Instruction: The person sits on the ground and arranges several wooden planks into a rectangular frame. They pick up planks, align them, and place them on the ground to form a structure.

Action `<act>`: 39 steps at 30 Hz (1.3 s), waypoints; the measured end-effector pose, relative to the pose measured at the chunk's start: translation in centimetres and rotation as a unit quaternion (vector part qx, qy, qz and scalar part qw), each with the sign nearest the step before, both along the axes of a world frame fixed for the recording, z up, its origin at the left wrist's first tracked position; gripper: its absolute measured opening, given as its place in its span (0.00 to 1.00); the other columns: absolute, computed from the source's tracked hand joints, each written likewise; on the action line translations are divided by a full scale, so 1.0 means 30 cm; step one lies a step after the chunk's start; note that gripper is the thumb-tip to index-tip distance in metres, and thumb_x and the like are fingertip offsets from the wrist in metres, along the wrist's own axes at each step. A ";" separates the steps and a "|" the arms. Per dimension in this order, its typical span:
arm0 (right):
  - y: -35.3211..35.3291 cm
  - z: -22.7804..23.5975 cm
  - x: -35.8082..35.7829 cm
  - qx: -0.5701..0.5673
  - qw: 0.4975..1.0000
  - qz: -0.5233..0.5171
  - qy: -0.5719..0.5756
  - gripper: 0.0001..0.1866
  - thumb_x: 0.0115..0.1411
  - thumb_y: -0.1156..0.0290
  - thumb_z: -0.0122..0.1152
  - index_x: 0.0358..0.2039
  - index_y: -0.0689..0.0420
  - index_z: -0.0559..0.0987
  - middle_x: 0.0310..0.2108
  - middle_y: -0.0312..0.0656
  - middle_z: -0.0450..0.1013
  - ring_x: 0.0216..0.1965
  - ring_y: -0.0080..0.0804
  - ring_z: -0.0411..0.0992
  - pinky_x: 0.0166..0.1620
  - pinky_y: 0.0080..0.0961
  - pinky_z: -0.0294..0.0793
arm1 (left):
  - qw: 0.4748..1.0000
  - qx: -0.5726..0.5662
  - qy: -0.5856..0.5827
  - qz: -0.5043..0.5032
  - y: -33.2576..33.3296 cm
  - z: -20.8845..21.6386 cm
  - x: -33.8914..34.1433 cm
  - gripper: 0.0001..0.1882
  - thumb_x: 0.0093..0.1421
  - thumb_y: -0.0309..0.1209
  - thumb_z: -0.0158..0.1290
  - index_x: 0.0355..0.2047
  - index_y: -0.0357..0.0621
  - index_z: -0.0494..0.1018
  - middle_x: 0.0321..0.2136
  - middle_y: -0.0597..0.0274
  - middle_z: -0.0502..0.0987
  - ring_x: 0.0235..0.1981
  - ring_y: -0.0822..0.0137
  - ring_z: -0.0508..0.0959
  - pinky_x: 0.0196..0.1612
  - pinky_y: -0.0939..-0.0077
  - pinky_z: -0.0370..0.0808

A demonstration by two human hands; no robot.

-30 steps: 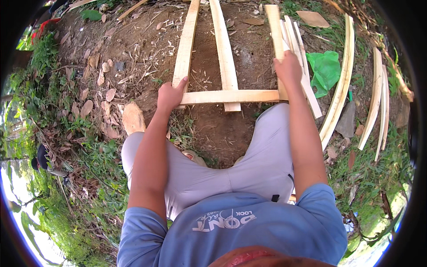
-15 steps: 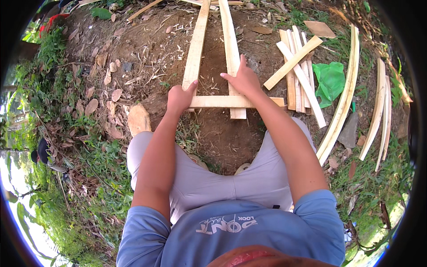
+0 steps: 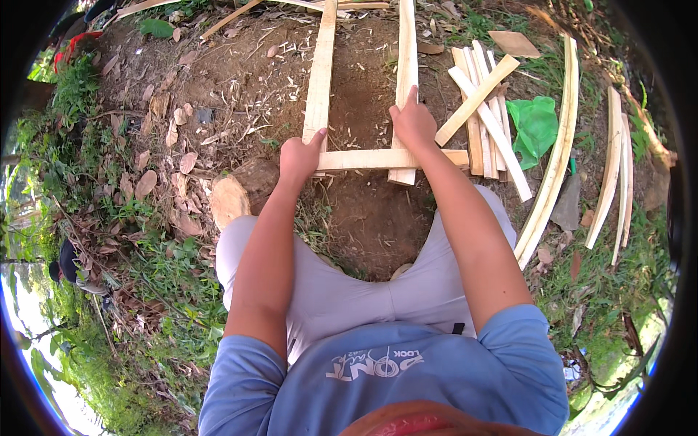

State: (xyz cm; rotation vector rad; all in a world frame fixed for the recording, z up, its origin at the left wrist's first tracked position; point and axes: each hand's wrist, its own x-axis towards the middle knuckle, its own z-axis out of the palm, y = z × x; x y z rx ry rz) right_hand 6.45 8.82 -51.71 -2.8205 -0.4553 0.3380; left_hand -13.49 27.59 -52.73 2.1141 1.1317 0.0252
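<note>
Two long pale wooden planks stretch away from me, the left plank [image 3: 320,80] and the right plank [image 3: 406,58]. Across their near ends lies a short wooden crosspiece [image 3: 356,160]; the right plank's end sticks out on the near side of it. My left hand [image 3: 298,158] is closed round the near end of the left plank, where it meets the crosspiece, and hides that corner. Thumb and fingers of my right hand [image 3: 415,127] grip the right plank just beyond the crosspiece, whose right end shows past my wrist.
A loose stack of wooden strips [image 3: 480,102] lies to the right, beside a green plastic bag [image 3: 534,127]. Farther right are a long curved strip [image 3: 560,145] and several thinner ones [image 3: 611,167]. A cut log [image 3: 230,199] sits by my left knee. Dry leaves and shavings litter the soil.
My right hand has swung the right plank outward to the right, so the two planks now stand wider apart and nearly parallel. The left hand keeps its hold on the left corner.
</note>
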 end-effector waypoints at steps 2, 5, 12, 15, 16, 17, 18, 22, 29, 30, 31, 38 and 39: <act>-0.009 0.013 0.042 -0.024 1.000 -0.019 -0.002 0.46 0.66 0.48 0.56 0.75 0.58 0.51 0.46 0.59 0.79 0.46 0.54 0.80 0.49 0.47 0.81 | 1.000 -0.009 0.023 -0.001 0.035 0.005 0.002 0.45 0.59 0.67 0.56 0.26 0.23 0.80 0.26 0.33 0.81 0.32 0.41 0.83 0.38 0.52 0.79; -0.080 0.049 0.137 -0.098 0.995 -0.014 0.013 0.45 0.67 0.46 0.54 0.76 0.57 0.50 0.47 0.56 0.80 0.48 0.51 0.81 0.49 0.47 0.80 | 1.000 -0.001 0.028 -0.008 0.103 0.006 -0.010 0.46 0.59 0.68 0.56 0.28 0.21 0.80 0.27 0.32 0.81 0.34 0.41 0.84 0.42 0.52 0.79; -0.179 0.047 0.173 -0.143 0.987 0.044 -0.054 0.44 0.68 0.46 0.51 0.75 0.58 0.52 0.44 0.54 0.82 0.45 0.49 0.82 0.48 0.46 0.80 | 1.000 -0.011 0.025 0.008 0.188 -0.024 -0.080 0.45 0.59 0.67 0.56 0.30 0.21 0.81 0.30 0.31 0.82 0.36 0.41 0.84 0.44 0.52 0.78; -0.186 0.003 0.182 -0.122 0.990 0.032 -0.059 0.44 0.69 0.46 0.51 0.75 0.60 0.52 0.42 0.54 0.82 0.43 0.50 0.82 0.46 0.46 0.81 | 1.000 -0.011 0.024 0.013 0.215 -0.017 -0.097 0.43 0.59 0.66 0.57 0.35 0.26 0.82 0.32 0.36 0.83 0.38 0.43 0.84 0.45 0.53 0.78; -0.179 0.007 0.174 -0.113 0.992 0.027 -0.050 0.44 0.69 0.46 0.51 0.75 0.60 0.52 0.41 0.54 0.82 0.43 0.50 0.82 0.46 0.47 0.81 | 1.000 -0.009 0.027 0.010 0.223 -0.014 -0.106 0.42 0.59 0.66 0.57 0.36 0.28 0.83 0.33 0.37 0.83 0.38 0.44 0.84 0.45 0.53 0.78; -0.170 0.012 0.168 -0.105 0.993 0.021 -0.040 0.44 0.69 0.46 0.51 0.75 0.60 0.52 0.41 0.55 0.82 0.43 0.50 0.81 0.46 0.47 0.81 | 1.000 -0.006 0.030 0.006 0.230 -0.010 -0.114 0.41 0.59 0.66 0.57 0.37 0.30 0.83 0.33 0.38 0.84 0.39 0.45 0.84 0.45 0.53 0.78; -0.161 0.017 0.161 -0.096 0.995 0.015 -0.031 0.44 0.69 0.46 0.51 0.75 0.61 0.52 0.40 0.55 0.82 0.42 0.51 0.81 0.45 0.47 0.81 | 0.999 0.001 0.036 0.002 0.238 -0.007 -0.119 0.39 0.58 0.66 0.57 0.39 0.34 0.84 0.34 0.41 0.84 0.39 0.46 0.84 0.46 0.54 0.79; -0.158 0.029 0.161 -0.086 0.996 0.022 -0.023 0.45 0.68 0.46 0.52 0.75 0.60 0.51 0.40 0.55 0.82 0.41 0.51 0.81 0.44 0.47 0.81 | 1.000 0.007 0.019 0.003 0.235 -0.003 -0.118 0.43 0.57 0.68 0.58 0.36 0.28 0.83 0.30 0.39 0.83 0.34 0.47 0.84 0.43 0.54 0.77; -0.141 0.013 0.194 -0.065 0.998 0.012 -0.025 0.45 0.67 0.45 0.51 0.75 0.60 0.51 0.40 0.55 0.82 0.41 0.51 0.82 0.44 0.48 0.81 | 0.999 -0.015 0.024 -0.018 0.226 -0.010 -0.056 0.40 0.57 0.65 0.59 0.35 0.31 0.83 0.30 0.39 0.83 0.36 0.45 0.84 0.43 0.53 0.78; -0.141 0.011 0.200 -0.071 0.997 0.013 -0.023 0.45 0.68 0.45 0.51 0.75 0.59 0.51 0.40 0.55 0.82 0.41 0.51 0.82 0.45 0.48 0.81 | 0.999 -0.009 0.023 -0.021 0.221 -0.015 -0.051 0.40 0.57 0.65 0.60 0.34 0.30 0.83 0.30 0.39 0.83 0.36 0.45 0.84 0.43 0.53 0.78; -0.131 0.017 0.202 -0.076 0.997 0.016 -0.020 0.45 0.68 0.45 0.50 0.75 0.58 0.51 0.40 0.56 0.82 0.41 0.52 0.81 0.45 0.48 0.81 | 1.000 -0.003 0.024 -0.020 0.219 -0.022 -0.053 0.40 0.57 0.65 0.60 0.34 0.30 0.83 0.30 0.39 0.83 0.36 0.45 0.84 0.43 0.53 0.78; -0.151 0.029 0.218 -0.085 0.995 0.040 -0.024 0.45 0.67 0.43 0.51 0.75 0.57 0.53 0.40 0.56 0.81 0.40 0.51 0.82 0.44 0.49 0.82 | 0.999 0.025 0.013 -0.015 0.202 -0.051 -0.035 0.41 0.58 0.66 0.59 0.31 0.29 0.82 0.28 0.39 0.82 0.33 0.47 0.83 0.41 0.53 0.77; -0.155 0.027 0.218 -0.083 0.995 0.039 -0.030 0.45 0.67 0.42 0.49 0.75 0.57 0.53 0.40 0.56 0.81 0.40 0.51 0.82 0.44 0.49 0.82 | 0.999 0.031 0.008 -0.014 0.202 -0.060 -0.033 0.41 0.59 0.66 0.58 0.30 0.28 0.81 0.27 0.39 0.81 0.32 0.48 0.83 0.40 0.54 0.76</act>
